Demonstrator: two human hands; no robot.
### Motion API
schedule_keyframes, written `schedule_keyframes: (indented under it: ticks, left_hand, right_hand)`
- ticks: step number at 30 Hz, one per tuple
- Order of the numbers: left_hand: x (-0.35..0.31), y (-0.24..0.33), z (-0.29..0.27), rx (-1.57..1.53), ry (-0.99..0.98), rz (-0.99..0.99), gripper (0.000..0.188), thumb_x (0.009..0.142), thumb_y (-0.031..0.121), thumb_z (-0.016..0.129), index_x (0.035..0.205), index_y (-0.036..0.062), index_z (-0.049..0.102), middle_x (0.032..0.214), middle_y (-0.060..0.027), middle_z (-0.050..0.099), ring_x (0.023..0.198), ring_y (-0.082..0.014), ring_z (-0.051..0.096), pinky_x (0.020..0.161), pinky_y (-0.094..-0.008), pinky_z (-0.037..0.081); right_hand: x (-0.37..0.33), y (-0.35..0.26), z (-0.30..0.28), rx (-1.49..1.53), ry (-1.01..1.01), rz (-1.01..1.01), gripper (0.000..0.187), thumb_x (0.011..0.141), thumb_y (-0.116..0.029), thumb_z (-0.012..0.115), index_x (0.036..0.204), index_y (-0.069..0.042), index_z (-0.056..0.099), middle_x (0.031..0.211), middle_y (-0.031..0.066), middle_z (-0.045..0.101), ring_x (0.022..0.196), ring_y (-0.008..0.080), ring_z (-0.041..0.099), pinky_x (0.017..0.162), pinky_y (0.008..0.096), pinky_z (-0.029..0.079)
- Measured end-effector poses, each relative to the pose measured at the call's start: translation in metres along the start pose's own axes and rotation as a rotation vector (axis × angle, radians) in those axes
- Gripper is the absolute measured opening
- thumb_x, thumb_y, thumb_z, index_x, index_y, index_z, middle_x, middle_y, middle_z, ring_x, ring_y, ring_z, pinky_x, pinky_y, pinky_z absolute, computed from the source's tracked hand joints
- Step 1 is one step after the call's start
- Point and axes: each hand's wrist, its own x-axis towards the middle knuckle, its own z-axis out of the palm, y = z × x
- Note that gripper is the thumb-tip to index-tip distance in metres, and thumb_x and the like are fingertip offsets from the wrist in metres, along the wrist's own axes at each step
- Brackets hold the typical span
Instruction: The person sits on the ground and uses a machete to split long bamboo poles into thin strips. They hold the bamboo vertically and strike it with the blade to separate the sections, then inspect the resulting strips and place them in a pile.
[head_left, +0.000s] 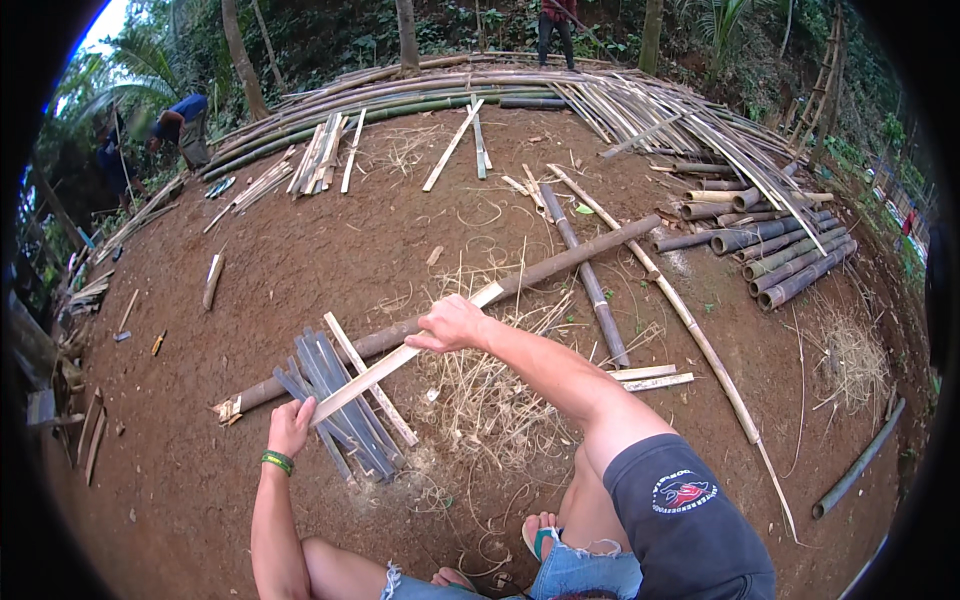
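Note:
A pale split bamboo slat (365,381) lies slanted in front of me, from lower left to upper right. My left hand (290,426) is closed round its near end, and a green and yellow band circles that wrist. Farther up the slat, my right hand (452,325) is closed on it with the knuckles up. Whether anything else is inside that fist is hidden. The slat's far end crosses a thick brown bamboo pole (570,259) lying on the ground. Under the slat, close to my left hand, rests a bundle of dark grey bamboo strips (345,410) with another pale slat (385,399) beside it.
Curly bamboo shavings (490,410) litter the brown soil before my feet. A dark bamboo pole (590,280) lies under the thick one, with a long thin pole (695,330) to its right. Cut bamboo tubes (800,272) are piled at right. People (556,35) are at the back.

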Motion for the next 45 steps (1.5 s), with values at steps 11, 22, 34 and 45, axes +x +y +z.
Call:
schedule_keyframes:
  ticks: [11, 22, 34, 45]
  left_hand:
    - [0.001, -0.004, 0.005, -0.048, 0.015, -0.001, 0.056, 0.103, 0.040, 0.056, 0.066, -0.0025, 0.054, 0.054, -0.0056, 0.052, 0.048, -0.0131, 0.058, 0.047, -0.0333, 0.047]
    - [-0.004, 0.020, -0.010, -0.089, 0.050, -0.008, 0.061, 0.102, 0.042, 0.055, 0.062, -0.0042, 0.047, 0.053, -0.0132, 0.034, 0.048, -0.0172, 0.038, 0.050, -0.0401, 0.036]
    - [-0.047, 0.096, -0.016, 0.361, 0.124, 0.194, 0.046, 0.094, 0.047, 0.064, 0.113, 0.0065, 0.066, 0.093, -0.0156, 0.064, 0.095, -0.0340, 0.062, 0.081, -0.0452, 0.051]
    - [-0.144, 0.101, 0.148, -0.463, -0.010, -0.364, 0.025, 0.107, 0.031, 0.048, 0.114, 0.0068, 0.051, 0.065, -0.0061, 0.060, 0.051, -0.0149, 0.059, 0.047, -0.0323, 0.046]
  right_hand:
    - [-0.001, -0.002, -0.006, 0.020, -0.058, 0.058, 0.070, 0.095, -0.067, 0.047, 0.075, -0.005, 0.072, 0.074, 0.0206, 0.069, 0.077, 0.0392, 0.070, 0.074, 0.0481, 0.056]
    - [0.005, 0.003, -0.014, -0.006, 0.010, 0.028, 0.071, 0.094, -0.068, 0.046, 0.071, -0.006, 0.072, 0.072, 0.0193, 0.069, 0.077, 0.0374, 0.070, 0.072, 0.0468, 0.055]
    - [0.009, 0.010, -0.014, -0.050, 0.105, -0.133, 0.073, 0.094, -0.069, 0.049, 0.060, -0.008, 0.070, 0.047, 0.0104, 0.056, 0.047, 0.0250, 0.060, 0.052, 0.0415, 0.050]
    - [0.027, 0.001, 0.008, 0.169, 0.253, -0.160, 0.039, 0.097, -0.045, 0.060, 0.103, -0.008, 0.071, 0.105, 0.0121, 0.062, 0.108, 0.0311, 0.060, 0.093, 0.0462, 0.049]
